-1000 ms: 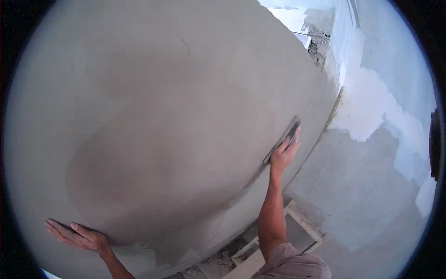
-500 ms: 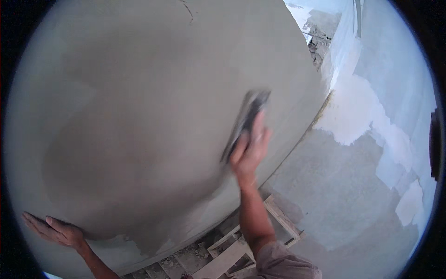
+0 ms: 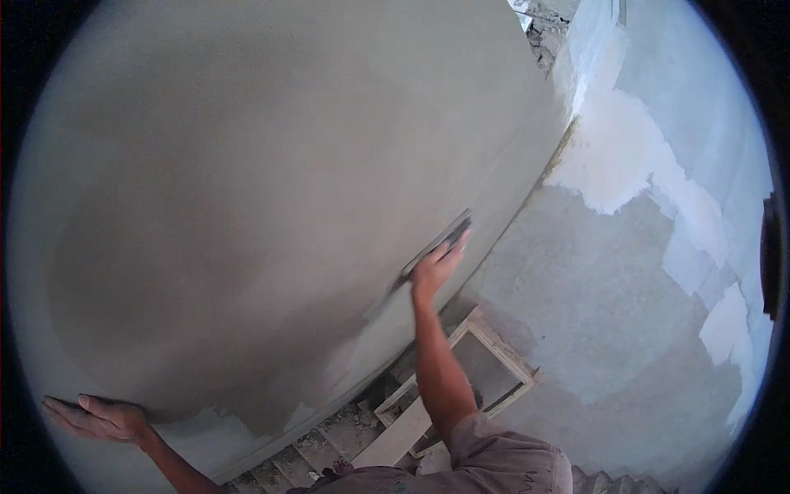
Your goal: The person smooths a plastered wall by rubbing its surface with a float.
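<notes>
My right hand grips a flat plastering trowel, its long blade slanting against the grey plastered wall. The blade is seen nearly edge-on, near the wall's right-hand corner. A darker, damp-looking patch of plaster spreads over the wall to the left of the trowel, with a ragged lower edge. At the lower left, my left hand holds nothing; its fingers stretch out flat at the wall beside the dark patch.
An adjoining wall on the right bears patches of white filler. Below my right arm stand a wooden frame and a board, beside dusty steps. Broken masonry shows at the upper right.
My right hand has moved the trowel downward, and its blade has turned more edge-on. My left hand stays at the wall. The view has shifted, showing more of the wooden frame.
</notes>
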The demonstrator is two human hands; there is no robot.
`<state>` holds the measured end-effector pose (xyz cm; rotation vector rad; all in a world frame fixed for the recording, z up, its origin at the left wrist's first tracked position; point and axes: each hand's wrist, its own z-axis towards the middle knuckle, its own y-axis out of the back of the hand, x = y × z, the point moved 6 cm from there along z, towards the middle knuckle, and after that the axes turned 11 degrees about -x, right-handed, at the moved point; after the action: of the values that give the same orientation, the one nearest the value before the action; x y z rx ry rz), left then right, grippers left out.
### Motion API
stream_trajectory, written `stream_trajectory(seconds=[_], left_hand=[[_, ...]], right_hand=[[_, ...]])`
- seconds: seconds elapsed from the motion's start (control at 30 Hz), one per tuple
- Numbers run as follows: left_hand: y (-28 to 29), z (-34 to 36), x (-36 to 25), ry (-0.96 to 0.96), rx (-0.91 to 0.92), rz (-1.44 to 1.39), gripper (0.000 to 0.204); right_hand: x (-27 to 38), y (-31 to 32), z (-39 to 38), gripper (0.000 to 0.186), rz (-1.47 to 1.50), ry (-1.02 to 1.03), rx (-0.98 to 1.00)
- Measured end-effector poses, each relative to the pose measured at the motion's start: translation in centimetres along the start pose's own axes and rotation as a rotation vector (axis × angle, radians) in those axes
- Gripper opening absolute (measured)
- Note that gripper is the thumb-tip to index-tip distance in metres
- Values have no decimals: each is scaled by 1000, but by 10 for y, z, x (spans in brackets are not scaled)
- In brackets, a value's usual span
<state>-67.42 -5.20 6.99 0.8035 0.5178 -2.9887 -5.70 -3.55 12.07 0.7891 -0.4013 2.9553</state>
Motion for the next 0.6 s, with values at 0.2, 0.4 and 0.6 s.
stream_trajectory(seconds=[0.2, 0.4, 0.6], left_hand=[[0, 1, -4, 1, 16, 4, 61], [0, 1, 0, 23, 31, 11, 61], [0, 2, -3, -7, 14, 49, 62]], right_hand=[[130, 12, -27, 52, 389, 533, 278], [154, -40, 152, 55, 209, 580, -109], [48, -64, 199, 53, 78, 250, -68]])
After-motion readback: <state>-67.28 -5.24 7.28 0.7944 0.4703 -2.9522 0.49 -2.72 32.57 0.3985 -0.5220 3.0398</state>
